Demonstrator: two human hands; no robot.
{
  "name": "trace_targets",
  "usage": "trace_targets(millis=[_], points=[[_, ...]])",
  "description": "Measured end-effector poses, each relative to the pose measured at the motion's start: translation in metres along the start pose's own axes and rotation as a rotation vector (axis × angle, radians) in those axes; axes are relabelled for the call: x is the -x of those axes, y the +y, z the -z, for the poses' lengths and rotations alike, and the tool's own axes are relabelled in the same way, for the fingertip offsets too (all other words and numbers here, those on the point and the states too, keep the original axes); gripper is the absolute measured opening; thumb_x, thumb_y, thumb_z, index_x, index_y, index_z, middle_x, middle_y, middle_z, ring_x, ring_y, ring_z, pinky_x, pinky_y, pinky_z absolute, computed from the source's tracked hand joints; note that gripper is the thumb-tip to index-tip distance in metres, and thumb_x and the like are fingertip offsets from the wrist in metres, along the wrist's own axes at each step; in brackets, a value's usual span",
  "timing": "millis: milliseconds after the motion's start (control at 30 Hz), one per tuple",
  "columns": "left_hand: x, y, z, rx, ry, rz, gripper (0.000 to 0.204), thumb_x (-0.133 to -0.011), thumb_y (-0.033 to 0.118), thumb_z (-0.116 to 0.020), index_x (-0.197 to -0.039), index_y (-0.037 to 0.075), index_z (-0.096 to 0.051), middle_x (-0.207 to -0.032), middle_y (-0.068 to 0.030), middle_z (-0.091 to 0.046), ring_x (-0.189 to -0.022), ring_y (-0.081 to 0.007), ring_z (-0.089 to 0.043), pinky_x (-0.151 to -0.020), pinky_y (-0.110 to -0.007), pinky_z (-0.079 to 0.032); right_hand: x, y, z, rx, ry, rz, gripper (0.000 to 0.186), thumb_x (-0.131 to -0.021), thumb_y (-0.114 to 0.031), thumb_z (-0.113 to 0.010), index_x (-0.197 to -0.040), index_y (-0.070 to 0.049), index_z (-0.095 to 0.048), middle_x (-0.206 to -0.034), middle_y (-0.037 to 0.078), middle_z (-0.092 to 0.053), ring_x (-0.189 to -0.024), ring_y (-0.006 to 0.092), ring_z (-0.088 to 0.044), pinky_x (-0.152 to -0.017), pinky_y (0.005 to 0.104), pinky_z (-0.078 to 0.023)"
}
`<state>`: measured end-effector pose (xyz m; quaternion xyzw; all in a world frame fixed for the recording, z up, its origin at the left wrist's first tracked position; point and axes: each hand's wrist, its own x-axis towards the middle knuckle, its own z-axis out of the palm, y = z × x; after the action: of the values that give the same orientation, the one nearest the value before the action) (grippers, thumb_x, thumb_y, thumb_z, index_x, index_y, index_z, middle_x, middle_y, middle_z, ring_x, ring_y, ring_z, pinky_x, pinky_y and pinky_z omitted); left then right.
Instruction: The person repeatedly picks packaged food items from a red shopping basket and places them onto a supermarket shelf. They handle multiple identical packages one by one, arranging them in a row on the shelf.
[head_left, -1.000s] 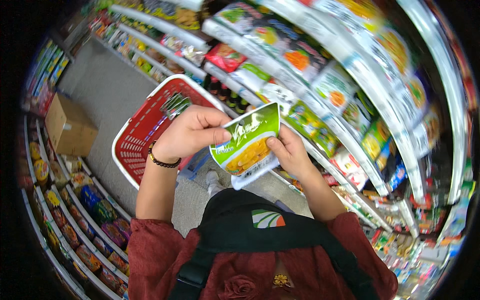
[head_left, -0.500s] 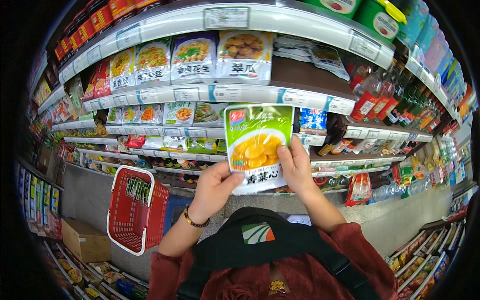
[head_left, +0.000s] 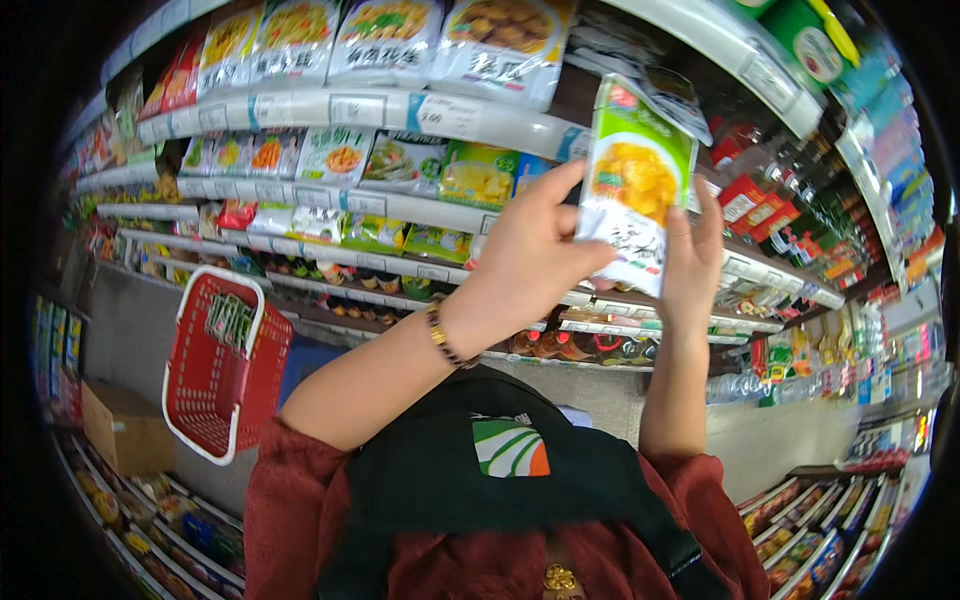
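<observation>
Currently, the packet (head_left: 640, 190), green above and white below, is off any shelf, held up between both hands. Main risk, as judged: the film looks glossy, and the hold sits on the side edges and lower half, so a loosened thumb could let it slip or swing. The top has no finger on it; pushed forward, it might catch the front edge of the upper shelf (head_left: 300, 108) or nudge the silver packets (head_left: 615, 42) at that shelf's right end. Bottles (head_left: 765, 205) show just right of the right hand in view; a wide sweep of the knuckles could knock one, though depth is hard to judge.

Position: packet near upright, top leaning slightly right, seen across the right part of the upper shelf's front edge. Contact with the shelf cannot be told.

Left hand (head_left: 540, 245): gripping, thumb on the packet's lower left front, fingers at the left edge and partly hidden. Right hand (head_left: 693, 255): closed on the right edge, thumb forward, fingertips behind. Packet lies to the right of the left palm, left of the right one.

Basket (head_left: 255, 385), red, well apart at lower left; small packs (head_left: 230, 322) sit at its far end.
</observation>
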<state>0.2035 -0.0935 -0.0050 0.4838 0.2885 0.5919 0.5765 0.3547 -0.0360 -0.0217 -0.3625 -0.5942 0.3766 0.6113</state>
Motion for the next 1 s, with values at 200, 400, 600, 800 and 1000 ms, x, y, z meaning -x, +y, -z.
trace_targets(millis=[200,400,600,800,1000], points=[[-0.019,-0.024,0.003,-0.018,0.015,-0.242,0.046,-0.076,-0.006,-0.051,-0.12,-0.001,-0.039,-0.085,-0.009,-0.061,-0.071,-0.0065,-0.055,-0.06,-0.019,-0.046,-0.029,0.011,0.015,-0.255,-0.035,-0.038,0.025,-0.083,0.001,-0.044,-0.106,0.004,-0.052,-0.101,0.015,-0.056,-0.082,0.0151,-0.057,-0.07,0.0256,-0.049],[-0.062,-0.008,0.016,-0.166,-0.02,-0.224,0.027,-0.075,-0.005,-0.048,-0.102,-0.007,-0.054,-0.086,-0.0137,-0.06,-0.073,-0.0119,-0.059,-0.06,-0.022,-0.048,-0.073,0.008,0.011,-0.183,-0.044,0.008,0.028,-0.084,-0.003,-0.044,-0.11,0.007,-0.048,-0.105,0.016,-0.054,-0.084,0.0187,-0.058,-0.071,0.0278,-0.049],[-0.148,0.014,0.018,-0.347,0.208,-0.467,0.022,-0.072,0.0,-0.05,-0.091,-0.011,-0.056,-0.077,-0.0164,-0.06,-0.065,-0.0184,-0.061,-0.058,-0.024,-0.049,-0.174,0.01,-0.005,-0.23,-0.017,0.115,0.032,-0.083,-0.005,-0.045,-0.113,0.006,-0.043,-0.101,0.016,-0.055,-0.076,0.0179,-0.059,-0.06,0.0261,-0.05],[-0.195,0.007,0.015,-0.706,0.584,-0.806,0.017,-0.07,0.011,-0.051,-0.074,-0.004,-0.059,-0.076,-0.0213,-0.058,-0.078,-0.0374,-0.052,-0.073,-0.04,-0.043,-0.25,0.016,-0.039,-0.416,-0.044,-0.091,0.021,-0.084,-0.022,-0.045,-0.095,-0.007,-0.055,-0.091,0.011,-0.057,-0.052,0.0074,-0.053,-0.035,0.0129,-0.034],[-0.151,-0.031,-0.009,-0.936,0.562,-0.928,0.025,-0.068,0.005,-0.046,-0.087,-0.011,-0.049,-0.098,-0.0257,-0.046,-0.095,-0.0362,-0.046,-0.086,-0.038,-0.036,-0.274,0.024,-0.028,-0.352,-0.163,-0.025,0.024,-0.084,-0.024,-0.046,-0.1,-0.007,-0.053,-0.095,0.011,-0.057,-0.063,0.0119,-0.052,-0.047,0.0177,-0.034]])
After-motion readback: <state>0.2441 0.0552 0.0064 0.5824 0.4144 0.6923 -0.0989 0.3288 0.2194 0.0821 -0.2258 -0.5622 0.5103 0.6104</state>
